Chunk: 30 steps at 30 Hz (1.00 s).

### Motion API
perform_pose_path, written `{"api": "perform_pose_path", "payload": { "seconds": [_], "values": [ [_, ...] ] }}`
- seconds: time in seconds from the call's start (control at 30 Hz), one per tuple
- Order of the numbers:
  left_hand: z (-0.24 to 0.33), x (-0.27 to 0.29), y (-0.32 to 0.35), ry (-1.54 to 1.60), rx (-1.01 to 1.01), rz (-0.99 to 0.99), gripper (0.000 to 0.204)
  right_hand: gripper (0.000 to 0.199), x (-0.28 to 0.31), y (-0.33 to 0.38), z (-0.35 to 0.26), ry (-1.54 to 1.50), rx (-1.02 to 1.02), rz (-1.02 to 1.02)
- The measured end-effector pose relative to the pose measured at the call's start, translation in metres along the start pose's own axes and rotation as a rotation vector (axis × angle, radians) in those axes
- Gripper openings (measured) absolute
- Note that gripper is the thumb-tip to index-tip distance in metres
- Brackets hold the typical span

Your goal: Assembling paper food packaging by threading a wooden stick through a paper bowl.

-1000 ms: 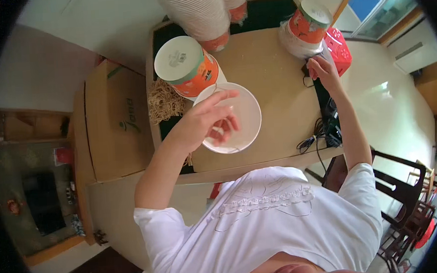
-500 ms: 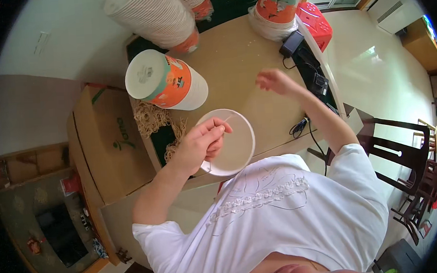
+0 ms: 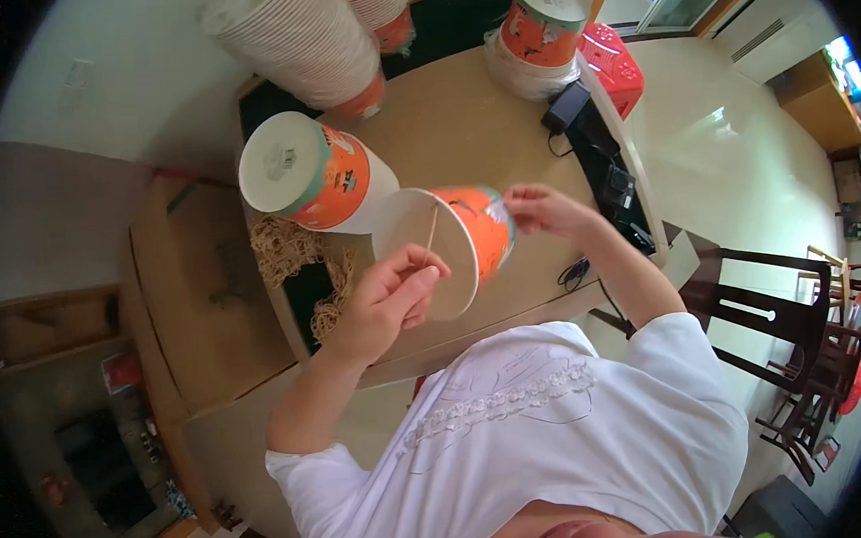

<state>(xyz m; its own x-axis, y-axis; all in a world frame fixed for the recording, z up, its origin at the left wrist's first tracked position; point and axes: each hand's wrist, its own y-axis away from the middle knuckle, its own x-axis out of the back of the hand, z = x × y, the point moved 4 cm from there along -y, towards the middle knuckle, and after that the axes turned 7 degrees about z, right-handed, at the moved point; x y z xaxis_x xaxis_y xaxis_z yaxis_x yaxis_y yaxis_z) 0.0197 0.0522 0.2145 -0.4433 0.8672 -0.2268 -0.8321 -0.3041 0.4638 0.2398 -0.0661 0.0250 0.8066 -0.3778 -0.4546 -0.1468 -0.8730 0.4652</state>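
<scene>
Tub [image 3: 485, 236] tilted between both hands, mouth facing left hand [image 3: 393, 293], whose fingers pinch a band [image 3: 433, 228] before it. Right hand [image 3: 549, 209]: bent fingers at tub's base, perhaps steadying it; grip unclear. Loose bands [image 3: 286, 248] left of tub, likely for reach.

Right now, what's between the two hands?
Head view: a tilted orange-printed paper bucket, mouth toward the left hand, base by the right hand. A tan rubber band shows against the mouth.
</scene>
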Motion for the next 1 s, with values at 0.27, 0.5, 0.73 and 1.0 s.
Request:
{"api": "perform_pose_path", "payload": {
  "seconds": [0.27, 0.5, 0.73, 1.0],
  "values": [
    [-0.007, 0.042, -0.045, -0.629, -0.667, 0.408, 0.011, 0.014, -0.016, 0.045, -0.238, 0.716, 0.514, 0.199],
    [0.059, -0.095, 0.033, -1.034, -1.506, 0.239, 0.036, 0.012, -0.016, 0.061, -0.307, 1.183, 0.697, 0.235],
    [0.095, -0.145, 0.068, -0.773, -1.732, 0.156, 0.022, 0.02, 0.042, 0.124, -0.35, 1.294, 0.659, 0.466],
    [0.11, -0.142, 0.082, -1.179, -1.822, 0.271, 0.022, 0.02, 0.092, 0.155, -0.34, 1.376, 0.563, 0.736]
  ]
}}
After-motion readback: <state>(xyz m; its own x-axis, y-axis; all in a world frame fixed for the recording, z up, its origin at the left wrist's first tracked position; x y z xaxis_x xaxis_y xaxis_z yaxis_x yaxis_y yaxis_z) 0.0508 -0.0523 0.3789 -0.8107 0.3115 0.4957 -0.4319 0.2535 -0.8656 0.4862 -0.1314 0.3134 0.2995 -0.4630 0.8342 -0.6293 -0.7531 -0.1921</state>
